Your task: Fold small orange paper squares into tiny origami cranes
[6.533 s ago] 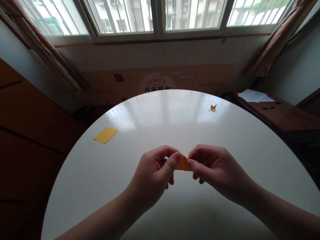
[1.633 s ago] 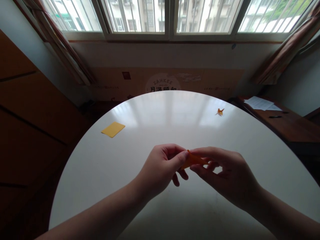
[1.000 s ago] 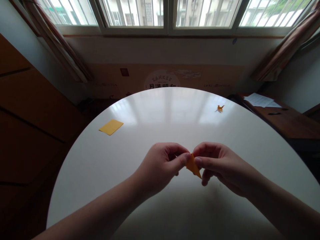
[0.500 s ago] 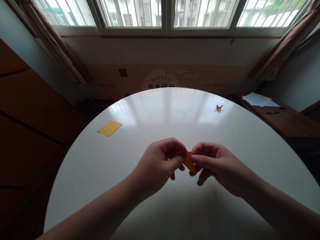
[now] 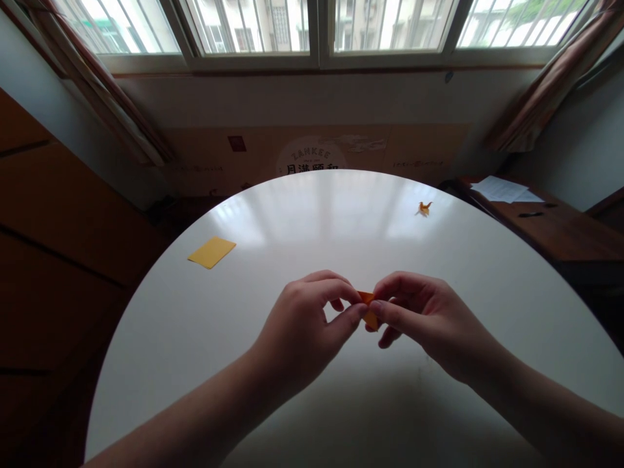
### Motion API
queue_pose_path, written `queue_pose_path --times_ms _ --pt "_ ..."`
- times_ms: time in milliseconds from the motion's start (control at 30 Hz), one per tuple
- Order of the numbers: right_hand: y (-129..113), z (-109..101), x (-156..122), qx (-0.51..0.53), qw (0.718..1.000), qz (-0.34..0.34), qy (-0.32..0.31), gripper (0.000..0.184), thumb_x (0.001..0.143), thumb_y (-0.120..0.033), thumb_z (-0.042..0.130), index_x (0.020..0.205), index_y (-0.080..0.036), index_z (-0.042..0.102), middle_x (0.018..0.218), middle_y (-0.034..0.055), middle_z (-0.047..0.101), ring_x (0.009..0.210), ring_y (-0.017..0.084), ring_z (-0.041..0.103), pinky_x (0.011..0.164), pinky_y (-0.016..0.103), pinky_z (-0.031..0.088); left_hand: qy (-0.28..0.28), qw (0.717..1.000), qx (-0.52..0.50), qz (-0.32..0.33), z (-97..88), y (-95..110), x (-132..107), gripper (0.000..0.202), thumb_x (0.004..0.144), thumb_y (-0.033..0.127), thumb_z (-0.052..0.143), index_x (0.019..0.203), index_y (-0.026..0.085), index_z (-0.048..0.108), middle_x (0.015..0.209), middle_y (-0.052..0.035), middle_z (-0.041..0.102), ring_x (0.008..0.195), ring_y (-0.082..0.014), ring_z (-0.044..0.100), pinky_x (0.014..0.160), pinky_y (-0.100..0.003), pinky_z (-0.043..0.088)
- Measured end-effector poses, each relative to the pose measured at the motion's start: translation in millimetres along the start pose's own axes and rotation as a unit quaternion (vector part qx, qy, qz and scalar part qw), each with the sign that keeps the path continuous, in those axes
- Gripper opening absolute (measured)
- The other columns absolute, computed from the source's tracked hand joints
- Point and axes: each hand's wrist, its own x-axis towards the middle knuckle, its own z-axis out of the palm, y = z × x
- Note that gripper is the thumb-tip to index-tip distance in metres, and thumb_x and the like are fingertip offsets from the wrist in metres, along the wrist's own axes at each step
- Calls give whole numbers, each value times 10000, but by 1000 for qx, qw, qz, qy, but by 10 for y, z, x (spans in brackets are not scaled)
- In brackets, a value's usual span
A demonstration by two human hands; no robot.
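Orange paper [image 5: 372, 320], pinched just below and right of centre!
Left hand [image 5: 305, 318] and right hand [image 5: 431, 318] both grip it between thumb and fingers; yellow sheet [image 5: 212, 252] lies mid-left, folded bird [image 5: 424, 208] upper right.

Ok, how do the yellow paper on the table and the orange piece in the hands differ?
The yellow paper lies flat on the white table; the orange piece is pinched by the left hand and right hand. The yellow paper has a four-sided outline, the orange piece a pointed lower end. The yellow paper shows whole, while both hands partly cover the orange piece. Both look like paper.
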Motion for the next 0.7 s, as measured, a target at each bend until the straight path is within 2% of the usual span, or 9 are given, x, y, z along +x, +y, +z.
queue_pose_path --times_ms 133,333,700 --pt "-12 5 10 19 1000 5 -4 155 844 -308 782 913 -175 743 818 50 738 722 166 696 595 262 622 -16 999 -36 -20 -1 -7 4 102 871 197 677 796 173 742 822 -43 726 714 -151 662 566 -210 515" --pt "-9 2 17 67 997 28 -5 154 835 -305 790 883 -166 745 802 50 726 719 167 700 579 254 623 -12 996 -87 -34 12 -7 -3 94 857 174 674 776 165 719 809 -36 729 687 -141 654 584 -218 525" --pt "15 -46 16 79 995 64 -22 190 824 -299 798 966 -174 783 845 66 755 727 173 715 588 253 615 -31 994 -86 -55 -4 -9 -3 81 832 209 699 772 165 730 803 -39 737 680 -153 658 594 -238 529"
